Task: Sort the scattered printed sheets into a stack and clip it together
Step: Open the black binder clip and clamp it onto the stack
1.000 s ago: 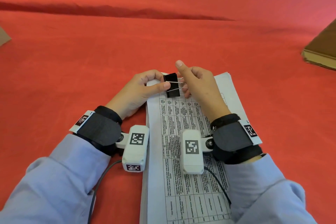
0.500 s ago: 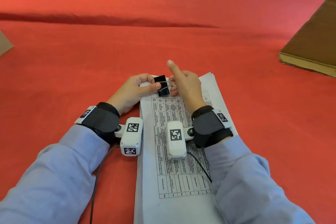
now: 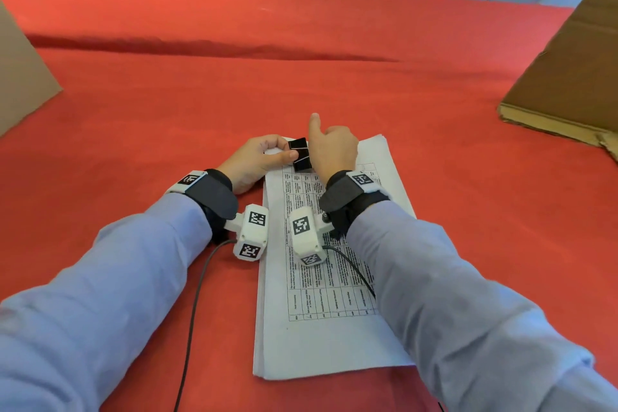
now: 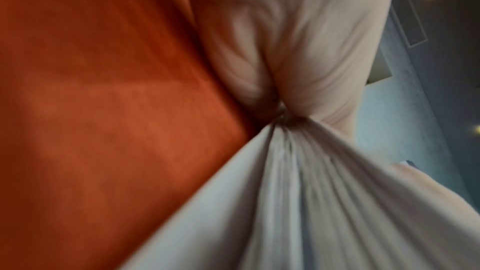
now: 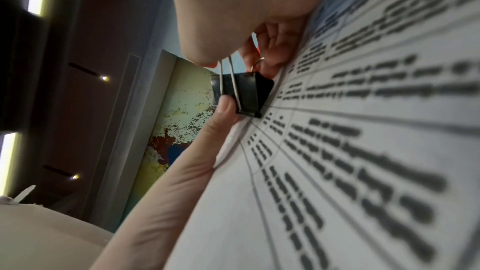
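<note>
A stack of printed sheets (image 3: 331, 328) lies on a red tabletop (image 3: 167, 104). At its 12 o'clock edge sits a black binder clip (image 3: 300, 154). The left hand (image 3: 257, 160), at the clip's 9 o'clock, pinches the clip body with curled fingers. The right hand (image 3: 332, 152), at its 3 o'clock, grips the wire handles, thumb raised. Cardboard (image 3: 568, 77) lies at 2 o'clock.

Open red cloth (image 3: 301, 87) ahead; cardboard (image 3: 575, 70) stands far right, cardboard panel (image 3: 20, 77) left.
</note>
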`<state>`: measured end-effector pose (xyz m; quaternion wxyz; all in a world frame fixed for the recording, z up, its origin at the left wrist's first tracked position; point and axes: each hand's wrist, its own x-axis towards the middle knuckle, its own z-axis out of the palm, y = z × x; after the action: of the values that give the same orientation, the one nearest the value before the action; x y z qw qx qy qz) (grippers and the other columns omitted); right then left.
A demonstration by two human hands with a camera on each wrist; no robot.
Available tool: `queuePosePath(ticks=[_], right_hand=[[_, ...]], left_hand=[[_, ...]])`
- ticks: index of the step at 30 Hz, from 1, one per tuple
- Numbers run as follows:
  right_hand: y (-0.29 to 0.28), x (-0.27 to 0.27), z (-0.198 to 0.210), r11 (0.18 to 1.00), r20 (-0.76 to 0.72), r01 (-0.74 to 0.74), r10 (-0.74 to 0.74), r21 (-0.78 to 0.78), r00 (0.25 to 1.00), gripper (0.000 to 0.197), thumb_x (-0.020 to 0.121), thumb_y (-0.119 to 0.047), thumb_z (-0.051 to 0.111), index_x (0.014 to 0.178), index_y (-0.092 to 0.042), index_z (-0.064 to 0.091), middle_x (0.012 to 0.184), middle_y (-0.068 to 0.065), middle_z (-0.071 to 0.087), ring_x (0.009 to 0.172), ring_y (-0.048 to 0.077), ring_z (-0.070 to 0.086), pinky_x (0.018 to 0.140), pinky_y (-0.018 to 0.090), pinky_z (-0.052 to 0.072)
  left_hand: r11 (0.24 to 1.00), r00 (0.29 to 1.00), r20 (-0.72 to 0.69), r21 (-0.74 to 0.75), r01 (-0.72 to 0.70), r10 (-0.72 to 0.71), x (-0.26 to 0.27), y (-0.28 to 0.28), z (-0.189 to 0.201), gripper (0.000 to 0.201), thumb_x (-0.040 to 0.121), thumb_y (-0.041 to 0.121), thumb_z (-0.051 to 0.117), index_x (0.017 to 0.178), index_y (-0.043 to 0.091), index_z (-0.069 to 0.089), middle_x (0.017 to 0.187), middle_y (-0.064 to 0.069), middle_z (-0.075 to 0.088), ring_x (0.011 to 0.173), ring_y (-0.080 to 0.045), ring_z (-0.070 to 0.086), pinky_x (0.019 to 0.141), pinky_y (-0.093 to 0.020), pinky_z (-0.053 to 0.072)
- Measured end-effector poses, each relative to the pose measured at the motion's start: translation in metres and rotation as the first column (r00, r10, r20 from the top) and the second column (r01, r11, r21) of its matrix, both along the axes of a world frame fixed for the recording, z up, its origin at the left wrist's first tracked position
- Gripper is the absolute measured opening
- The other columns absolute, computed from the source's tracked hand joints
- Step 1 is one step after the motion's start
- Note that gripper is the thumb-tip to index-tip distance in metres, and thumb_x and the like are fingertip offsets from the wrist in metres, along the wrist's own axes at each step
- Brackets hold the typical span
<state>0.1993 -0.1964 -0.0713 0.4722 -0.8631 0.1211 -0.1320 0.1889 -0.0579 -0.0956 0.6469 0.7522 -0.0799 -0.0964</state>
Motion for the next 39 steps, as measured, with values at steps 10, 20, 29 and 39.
queuePosePath(ticks=[10, 20, 29, 39], right_hand=[[-0.002, -0.002, -0.002, 0.997, -0.132, 0.003, 0.007, 0.079, 0.991, 0.052, 0.084, -0.058, 0.049, 0.063, -0.011, 0.051, 0.067, 0.004, 0.056, 0.070, 0.028, 0.054, 0.060, 0.030, 0.033], [0.000, 0.005, 0.004, 1.000, -0.189, 0.011, -0.014, -0.015, 0.982, 0.041, 0.088, -0.046, 0.048, 0.081, -0.007, 0.059, 0.079, 0.007, 0.059, 0.074, 0.028, 0.053, 0.063, 0.029, 0.036], [-0.002, 0.007, -0.001, 0.998, -0.170, 0.036, -0.042, -0.041, 0.984, 0.029, 0.089, -0.028, 0.045, 0.075, -0.005, 0.056, 0.081, 0.011, 0.061, 0.072, 0.030, 0.050, 0.057, 0.027, 0.029], [-0.014, 0.011, -0.002, 0.988, -0.205, 0.087, -0.058, 0.131, 0.977, 0.043, 0.094, -0.028, 0.038, 0.098, 0.005, 0.065, 0.108, 0.023, 0.066, 0.083, 0.031, 0.047, 0.070, 0.031, 0.033]], left_hand=[[0.998, 0.999, -0.031, -0.063, 0.014, -0.016, 0.001, -0.001, -0.002, 0.020, 0.089, 0.006, 0.059, 0.071, 0.012, 0.052, 0.060, 0.011, 0.067, 0.054, -0.004, 0.061, 0.054, -0.019, 0.050], [0.999, 1.000, -0.024, -0.037, -0.005, 0.005, 0.004, 0.001, -0.006, 0.018, 0.085, 0.011, 0.065, 0.072, 0.017, 0.055, 0.069, 0.000, 0.064, 0.059, -0.012, 0.059, 0.058, -0.024, 0.050], [0.998, 1.000, -0.029, -0.061, -0.009, 0.008, 0.003, -0.001, -0.004, 0.013, 0.084, 0.009, 0.065, 0.075, 0.016, 0.058, 0.073, 0.002, 0.065, 0.062, -0.009, 0.062, 0.063, -0.022, 0.051], [0.920, 0.929, -0.354, -0.317, -0.231, 0.111, 0.001, -0.006, 0.005, 0.061, 0.085, -0.012, 0.054, 0.136, 0.017, 0.035, 0.096, -0.012, 0.063, 0.078, -0.022, 0.065, 0.058, -0.030, 0.060]])
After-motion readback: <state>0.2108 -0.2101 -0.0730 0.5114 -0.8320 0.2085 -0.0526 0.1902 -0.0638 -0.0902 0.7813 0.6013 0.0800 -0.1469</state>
